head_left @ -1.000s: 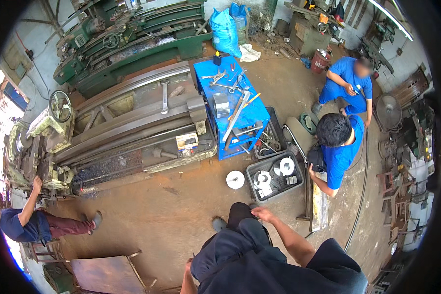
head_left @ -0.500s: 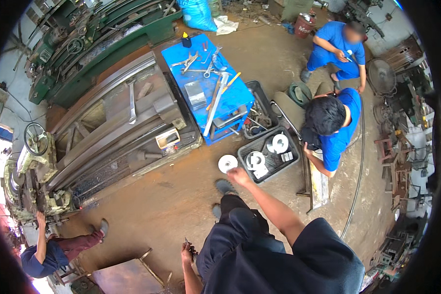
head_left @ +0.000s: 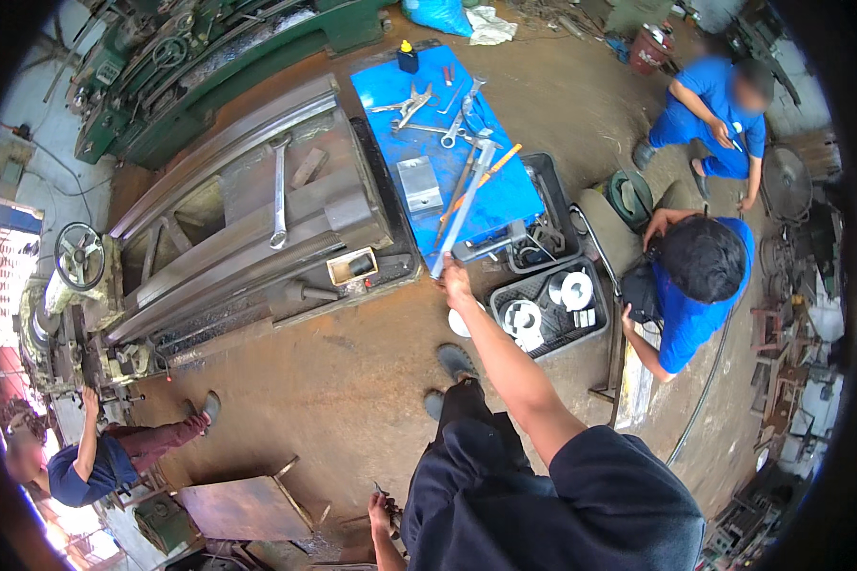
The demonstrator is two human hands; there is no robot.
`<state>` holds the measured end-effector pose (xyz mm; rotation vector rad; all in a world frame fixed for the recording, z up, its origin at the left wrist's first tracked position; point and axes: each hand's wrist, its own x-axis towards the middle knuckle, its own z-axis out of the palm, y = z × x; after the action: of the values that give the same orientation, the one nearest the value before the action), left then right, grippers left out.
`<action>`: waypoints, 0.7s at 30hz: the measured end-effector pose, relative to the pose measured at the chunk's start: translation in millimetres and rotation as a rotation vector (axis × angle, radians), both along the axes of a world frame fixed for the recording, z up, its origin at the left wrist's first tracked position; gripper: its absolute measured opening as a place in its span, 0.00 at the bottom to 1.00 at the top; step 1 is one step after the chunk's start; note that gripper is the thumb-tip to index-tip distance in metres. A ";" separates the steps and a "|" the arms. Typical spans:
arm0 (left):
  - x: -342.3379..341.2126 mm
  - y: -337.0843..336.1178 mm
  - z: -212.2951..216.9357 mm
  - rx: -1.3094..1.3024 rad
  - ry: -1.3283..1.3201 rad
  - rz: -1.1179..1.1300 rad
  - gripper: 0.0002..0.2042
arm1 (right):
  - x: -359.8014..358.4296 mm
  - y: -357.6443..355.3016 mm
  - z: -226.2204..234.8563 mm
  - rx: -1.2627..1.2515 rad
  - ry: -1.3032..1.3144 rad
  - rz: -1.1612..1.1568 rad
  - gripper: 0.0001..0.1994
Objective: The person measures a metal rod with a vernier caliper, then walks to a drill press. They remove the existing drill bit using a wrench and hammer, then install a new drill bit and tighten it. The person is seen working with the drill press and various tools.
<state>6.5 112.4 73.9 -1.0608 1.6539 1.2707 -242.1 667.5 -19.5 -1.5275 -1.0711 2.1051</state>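
My right hand (head_left: 455,280) reaches to the near corner of the blue-topped table (head_left: 381,90), its fingers closed at the near end of a long flat metal bar (head_left: 468,211). The bar lies slantwise on the tabletop beside an orange-yellow rod (head_left: 497,166) and a thin dark rod. Low on the left, my left hand (head_left: 381,514) is closed round a small tool with a thin tip; its kind is too small to make out. A white disc (head_left: 457,322) on the floor is partly covered by my right forearm.
Wrenches (head_left: 449,135), locking pliers (head_left: 415,103) and a metal block (head_left: 419,185) lie on the table. Right of it, a black crate (head_left: 581,335) holds white round parts. Two people in blue (head_left: 700,285) sit at right; another person (head_left: 90,466) stands by the machine (head_left: 286,257) at left.
My right hand has moved from above the white disc forward to the metal bar's end. The view has shifted, so the table appears farther right. My left hand still holds its small tool.
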 end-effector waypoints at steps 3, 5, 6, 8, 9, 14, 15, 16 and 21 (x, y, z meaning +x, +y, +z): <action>17.9 3.0 -10.9 0.023 0.006 -0.061 0.05 | 11.5 19.7 9.2 -0.068 0.163 0.022 0.21; 23.0 7.0 -16.7 -0.007 -0.047 -0.121 0.07 | 12.5 36.6 12.8 -0.097 0.215 0.162 0.22; 22.9 9.8 -18.6 0.055 0.033 -0.158 0.07 | 11.7 43.9 14.0 -0.157 0.189 0.151 0.22; 18.2 16.6 -19.6 -0.001 0.039 -0.246 0.08 | 8.2 53.2 16.4 -0.250 0.275 0.014 0.22; 12.8 19.4 -18.6 0.013 0.028 -0.212 0.08 | 5.9 55.9 17.7 -0.306 0.317 -0.038 0.21; -26.0 33.9 -9.4 0.021 0.033 -0.174 0.08 | 11.3 62.0 29.7 -0.192 0.292 -0.118 0.16; -35.1 36.9 -8.5 0.039 0.054 -0.164 0.08 | 16.9 61.6 33.3 -0.158 0.254 -0.100 0.16; -44.5 39.7 -7.0 0.051 0.081 -0.165 0.08 | 24.1 61.4 37.7 -0.099 0.200 -0.093 0.16; -86.8 62.7 1.8 0.091 0.247 -0.272 0.09 | 87.5 35.3 62.2 -0.091 0.138 -0.044 0.16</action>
<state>-80.3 175.2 75.7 -0.6180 1.8323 1.3196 -154.5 702.8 42.7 -1.4081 -0.8973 2.2197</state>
